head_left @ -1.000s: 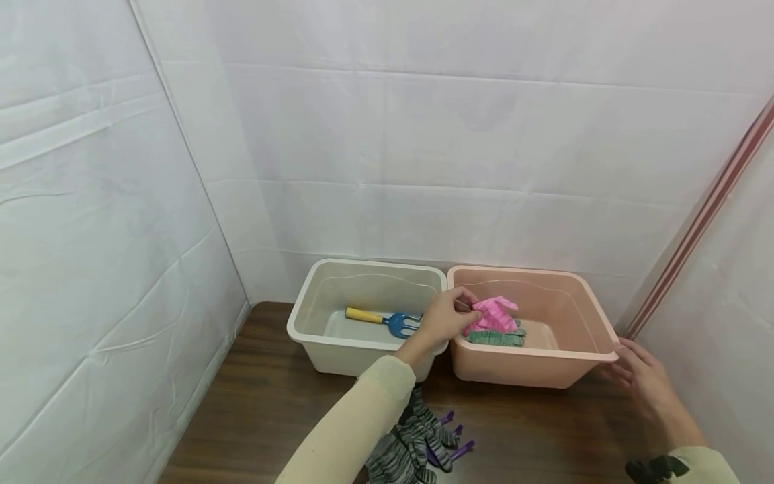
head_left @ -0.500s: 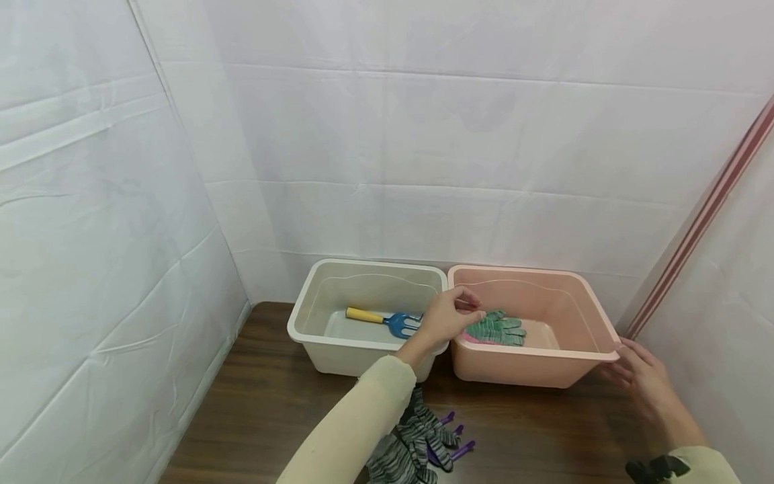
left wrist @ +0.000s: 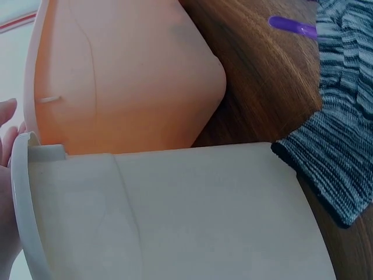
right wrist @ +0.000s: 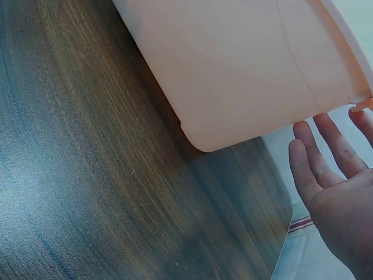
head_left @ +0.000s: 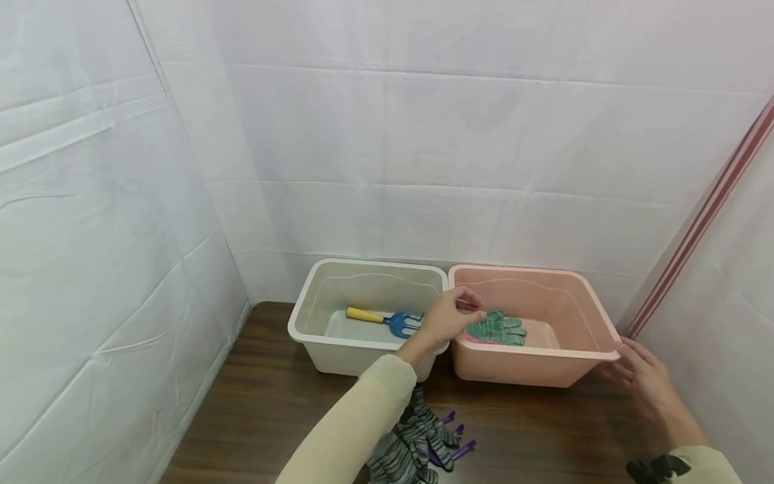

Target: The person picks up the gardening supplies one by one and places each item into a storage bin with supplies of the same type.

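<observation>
My left hand hovers over the touching rims of the grey-white bin and the pink bin. Its fingers are bent loosely, with nothing visible between thumb and fingertips. Just beyond them, in the pink bin, lies a green striped glove, with a bit of pink glove showing beneath. My right hand is at the pink bin's right end. In the right wrist view its fingers extend toward the bin's side and rim, fairly straight; firm contact cannot be told.
Inside the grey-white bin lies a blue hand fork with a yellow handle. Grey-black knitted gloves and something with purple prongs lie on the wooden table under my left forearm. White sheets stand behind and at both sides.
My left hand has let go of the pink glove, which dropped into the pink bin; the green glove now shows on top. Both hands have stayed nearly in place.
</observation>
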A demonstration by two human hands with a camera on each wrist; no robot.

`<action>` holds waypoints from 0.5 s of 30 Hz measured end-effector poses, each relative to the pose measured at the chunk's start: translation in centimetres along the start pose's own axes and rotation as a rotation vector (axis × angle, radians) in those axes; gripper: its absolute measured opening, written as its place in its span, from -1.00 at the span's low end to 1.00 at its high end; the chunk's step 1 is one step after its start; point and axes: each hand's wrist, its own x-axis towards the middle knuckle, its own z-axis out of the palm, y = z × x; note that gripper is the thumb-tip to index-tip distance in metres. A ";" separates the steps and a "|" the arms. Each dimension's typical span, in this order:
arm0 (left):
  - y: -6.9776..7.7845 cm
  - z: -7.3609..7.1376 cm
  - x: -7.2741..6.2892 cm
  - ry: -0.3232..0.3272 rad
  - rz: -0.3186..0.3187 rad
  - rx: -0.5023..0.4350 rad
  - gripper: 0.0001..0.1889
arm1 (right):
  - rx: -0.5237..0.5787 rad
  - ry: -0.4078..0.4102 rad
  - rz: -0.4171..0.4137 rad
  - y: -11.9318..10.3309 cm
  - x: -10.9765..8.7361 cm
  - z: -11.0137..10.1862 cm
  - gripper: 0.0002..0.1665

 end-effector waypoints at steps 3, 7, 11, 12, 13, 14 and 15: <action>0.1 -0.1 0.1 -0.012 0.004 0.001 -0.73 | 0.024 -0.008 -0.001 -0.1 0.0 0.0 -0.80; 0.2 -0.3 0.4 -0.034 -0.010 0.000 -0.70 | 0.007 0.001 -0.005 -0.2 0.1 -0.1 -0.81; 0.4 -0.6 0.6 -0.063 -0.012 -0.007 -0.67 | -0.022 0.026 -0.004 -0.2 0.3 -0.3 -0.83; 0.4 -0.7 0.6 -0.071 -0.007 -0.014 -0.66 | -0.032 0.035 -0.003 -0.2 0.3 -0.3 -0.83; 0.4 -0.8 0.6 -0.078 -0.003 -0.028 -0.67 | -0.031 0.044 -0.003 -0.2 0.3 -0.3 -0.83; 0.4 -0.9 0.5 -0.085 0.001 -0.038 -0.68 | -0.028 0.051 -0.003 -0.1 0.3 -0.3 -0.83; 0.5 -1.0 0.5 -0.093 0.008 -0.044 -0.69 | -0.031 0.056 -0.004 -0.1 0.2 -0.2 -0.82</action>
